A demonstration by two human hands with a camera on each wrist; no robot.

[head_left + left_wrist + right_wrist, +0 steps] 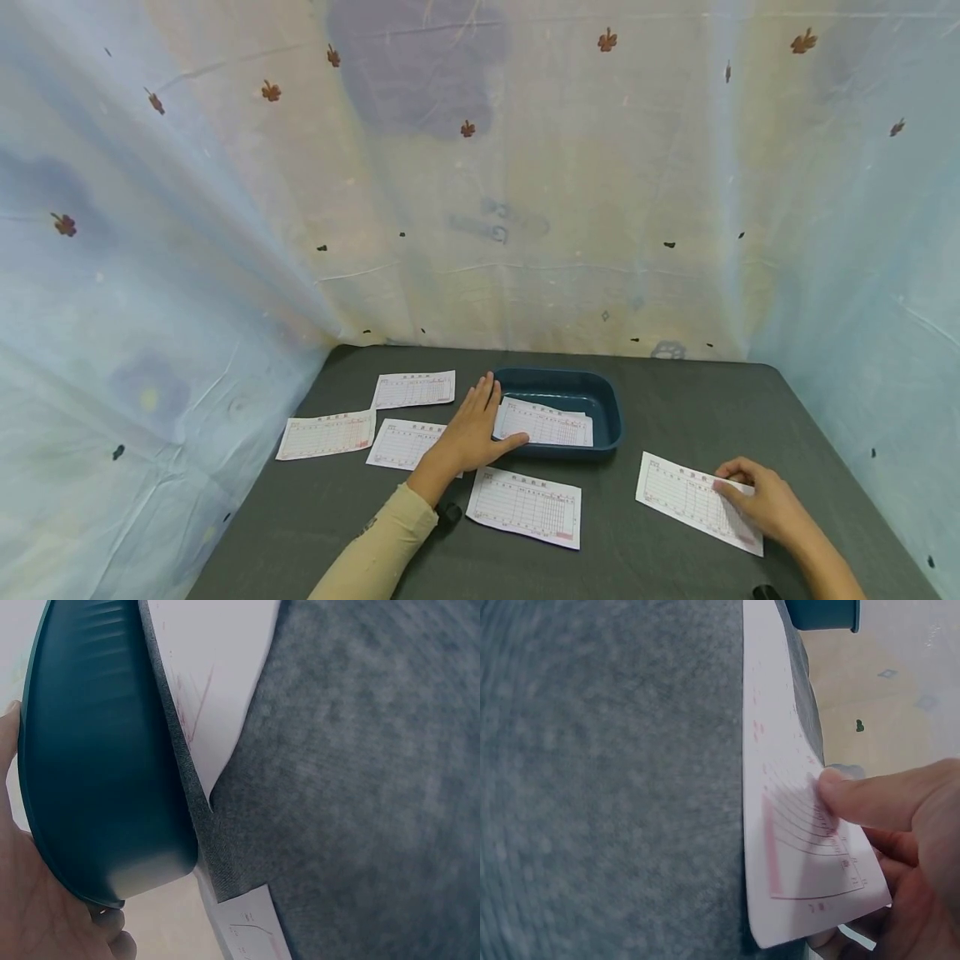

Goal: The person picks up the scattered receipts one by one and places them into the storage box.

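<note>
Grip, right hand (761, 500): narrow pinch on one flat, rectangular white paper form (686, 497) ruled with a printed table. Thumb on the printed face, fingers behind; the pinched end bends, and the form's long body extends leftward from the grip.

Left of the grip, beyond the held form: a second white printed form (525, 507) lies flat, with no hand on it.

Farther out, left of the grip: a dark teal, rounded-rectangular, smooth plastic-looking tray (617, 425). In it, overlapping white printed forms (551, 425), at least two; exact count not readable. Left hand (472, 432) rests along the tray's left end, fingers straight, thumb over the near rim; it holds no form.

Past the left hand, farthest left of the grip: three more forms, the nearest (405, 443) partly hidden by that hand, one at the outer side (326, 435), one behind (414, 389).

Progress (judged): partway. Some forms are in the tray; five are outside, counting the pinched one.

In the way: the raised tray wall stands between the pinched form and those inside; the beige sleeve (382, 542) reaches across the left side of the dark grey fabric-like tabletop (690, 408). Beyond everything hangs a pale, patterned curtain (570, 192).
</note>
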